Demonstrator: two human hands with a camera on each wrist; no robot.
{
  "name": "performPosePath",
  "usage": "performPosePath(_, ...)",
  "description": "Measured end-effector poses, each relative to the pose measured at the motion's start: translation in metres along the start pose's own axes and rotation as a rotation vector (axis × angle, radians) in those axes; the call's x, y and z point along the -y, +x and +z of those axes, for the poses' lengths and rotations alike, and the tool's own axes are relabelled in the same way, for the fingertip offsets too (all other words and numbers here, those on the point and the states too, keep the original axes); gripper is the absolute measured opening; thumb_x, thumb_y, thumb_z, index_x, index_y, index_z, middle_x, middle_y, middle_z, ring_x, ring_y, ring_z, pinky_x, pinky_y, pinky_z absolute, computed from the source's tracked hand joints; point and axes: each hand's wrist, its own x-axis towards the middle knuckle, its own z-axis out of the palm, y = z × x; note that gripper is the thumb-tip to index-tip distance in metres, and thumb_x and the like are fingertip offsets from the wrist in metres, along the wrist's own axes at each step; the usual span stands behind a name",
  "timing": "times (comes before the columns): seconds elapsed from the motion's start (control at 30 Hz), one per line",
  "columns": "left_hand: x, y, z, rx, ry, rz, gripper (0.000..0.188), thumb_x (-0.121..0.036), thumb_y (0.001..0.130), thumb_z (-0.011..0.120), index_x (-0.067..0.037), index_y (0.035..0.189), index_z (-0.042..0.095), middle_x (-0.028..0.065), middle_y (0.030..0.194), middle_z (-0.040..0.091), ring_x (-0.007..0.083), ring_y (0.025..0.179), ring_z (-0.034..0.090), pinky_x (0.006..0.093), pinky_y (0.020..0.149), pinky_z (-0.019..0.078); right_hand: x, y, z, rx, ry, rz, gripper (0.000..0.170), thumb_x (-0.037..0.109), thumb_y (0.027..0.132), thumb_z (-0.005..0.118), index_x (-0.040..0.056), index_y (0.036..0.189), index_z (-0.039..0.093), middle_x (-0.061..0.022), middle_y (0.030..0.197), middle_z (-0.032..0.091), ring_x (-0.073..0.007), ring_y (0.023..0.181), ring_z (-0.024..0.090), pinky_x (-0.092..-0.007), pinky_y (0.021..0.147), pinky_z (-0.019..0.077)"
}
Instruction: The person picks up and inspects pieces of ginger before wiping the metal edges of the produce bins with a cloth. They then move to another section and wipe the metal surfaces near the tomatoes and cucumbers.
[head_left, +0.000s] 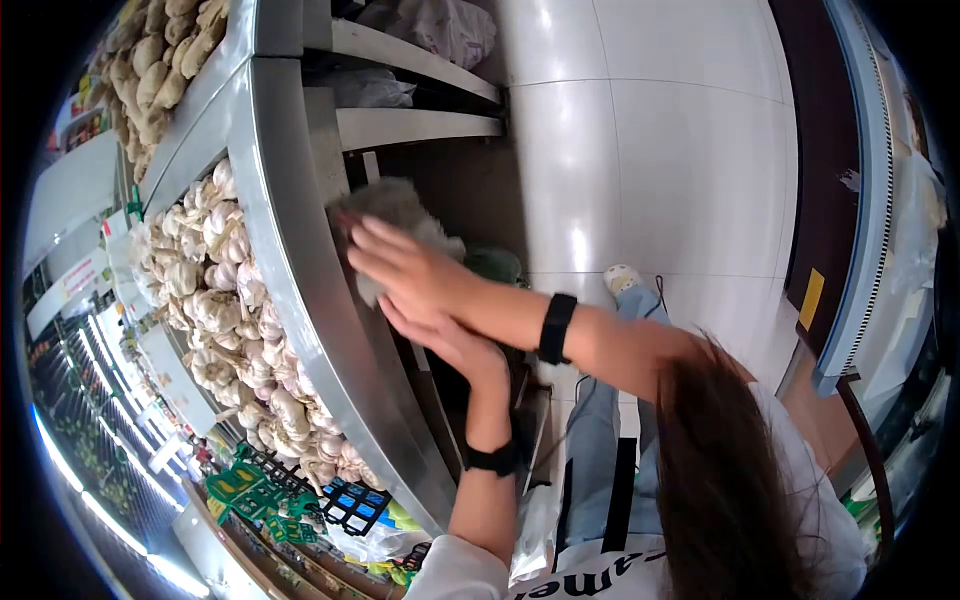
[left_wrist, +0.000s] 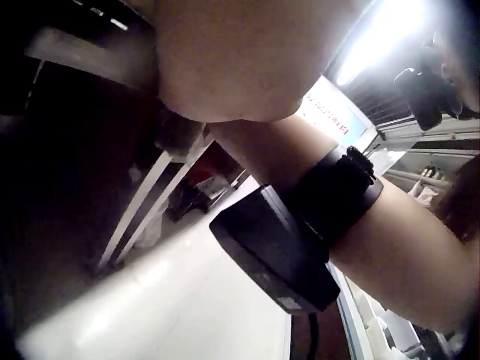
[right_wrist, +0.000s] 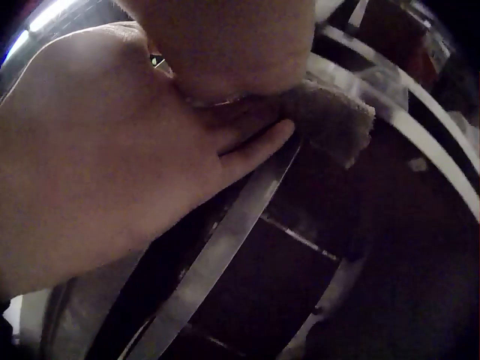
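Observation:
A grey cloth (head_left: 400, 208) lies against the metal face below the garlic display, its outline blurred. On it rests the right hand (head_left: 415, 275), fingers stretched out. The left hand (head_left: 450, 345) is beside and partly under the right one, its visible fingers extended along the metal. In the right wrist view the left hand (right_wrist: 112, 157) fills the left side, the right hand (right_wrist: 225, 49) crosses above, and the cloth (right_wrist: 334, 120) sticks out past them. The left wrist view shows the left hand (left_wrist: 232, 60) close up; its fingers are hidden.
Garlic bulbs (head_left: 225, 310) fill the display behind a metal rim (head_left: 290, 250); ginger (head_left: 165, 65) lies beyond. Metal bars (head_left: 420, 127) and plastic bags (head_left: 445, 30) are below. White floor tiles (head_left: 690, 170) separate this stand from a case (head_left: 870, 200) at right.

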Motion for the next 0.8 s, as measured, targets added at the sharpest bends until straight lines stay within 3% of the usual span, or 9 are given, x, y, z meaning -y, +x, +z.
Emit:
performPosePath(0.2, -0.037, 0.076, 0.054, 0.164, -0.017, 0.146, 0.071, -0.045, 0.094, 0.039, -0.004, 0.142, 0.008, 0.0199, 0.146, 0.015, 0.0307, 0.132, 0.024, 0.0389, 0.106, 0.0242, -0.057, 0.079, -0.027, -0.009, -0.053, 0.133, 0.052, 0.009, 0.071, 0.056, 0.0021, 0.122, 0.05, -0.0204, 0.133, 0.042, -0.0373, 0.126, 0.036, -0.0424, 0.102, 0.0362)
performPosePath(0.27, -0.032, 0.08, 0.06, 0.17, -0.074, 0.156, 0.068, -0.044, 0.094, 0.037, -0.004, 0.142, 0.009, 0.0195, 0.146, 0.016, 0.0301, 0.131, 0.026, 0.0383, 0.105, 0.025, -0.062, 0.09, -0.033, 0.014, -0.078, 0.162, 0.052, 0.01, 0.072, 0.055, 0.0039, 0.123, 0.05, -0.019, 0.135, 0.04, -0.0362, 0.127, 0.035, -0.0415, 0.101, 0.0365)
performPosePath(0.33, -0.046, 0.083, 0.069, 0.119, -0.053, 0.135, 0.066, -0.042, 0.094, 0.036, -0.004, 0.141, 0.011, 0.0196, 0.145, 0.018, 0.03, 0.13, 0.028, 0.0386, 0.105, 0.0254, -0.063, 0.096, -0.036, 0.047, 0.032, 0.308, 0.055, 0.009, 0.073, 0.053, 0.0076, 0.127, 0.047, -0.0168, 0.139, 0.035, -0.0358, 0.126, 0.035, -0.0397, 0.101, 0.0371)
performPosePath(0.4, -0.048, 0.074, 0.066, 0.082, -0.044, 0.113, 0.064, -0.043, 0.095, 0.034, -0.004, 0.141, 0.012, 0.0194, 0.144, 0.018, 0.0306, 0.13, 0.028, 0.0391, 0.105, 0.0257, -0.055, 0.089, -0.034, 0.079, 0.017, 0.33, 0.058, 0.007, 0.072, 0.052, 0.0093, 0.13, 0.043, -0.0178, 0.14, 0.033, -0.0373, 0.124, 0.037, -0.0395, 0.101, 0.037)
performPosePath(0.47, -0.042, 0.061, 0.056, 0.037, -0.004, 0.077, 0.064, -0.043, 0.095, 0.032, -0.004, 0.141, 0.013, 0.0191, 0.145, 0.017, 0.031, 0.13, 0.027, 0.04, 0.105, 0.0251, -0.041, 0.073, -0.029, -0.003, 0.114, 0.337, 0.06, 0.006, 0.071, 0.053, 0.0091, 0.131, 0.042, -0.0184, 0.139, 0.033, -0.0375, 0.123, 0.038, -0.04, 0.1, 0.0368)
performPosePath(0.67, -0.004, -0.007, 0.012, -0.125, 0.156, 0.046, 0.074, -0.054, 0.092, 0.032, -0.002, 0.141, 0.013, 0.0195, 0.145, 0.015, 0.0316, 0.132, 0.021, 0.0426, 0.107, 0.0193, 0.015, -0.002, -0.02, 0.162, 0.196, 0.364, 0.058, 0.008, 0.07, 0.057, 0.0002, 0.126, 0.044, -0.0208, 0.137, 0.033, -0.039, 0.123, 0.035, -0.0416, 0.098, 0.0385)
performPosePath(0.8, -0.003, -0.045, 0.001, -0.203, 0.077, -0.057, 0.073, -0.053, 0.091, 0.031, -0.003, 0.141, 0.012, 0.0181, 0.143, 0.017, 0.0306, 0.128, 0.028, 0.0422, 0.104, 0.0243, 0.047, -0.037, -0.021, 0.215, 0.044, 0.173, 0.054, 0.015, 0.066, 0.061, 0.0008, 0.117, 0.049, -0.0162, 0.13, 0.04, -0.032, 0.114, 0.041, -0.0387, 0.095, 0.0408)
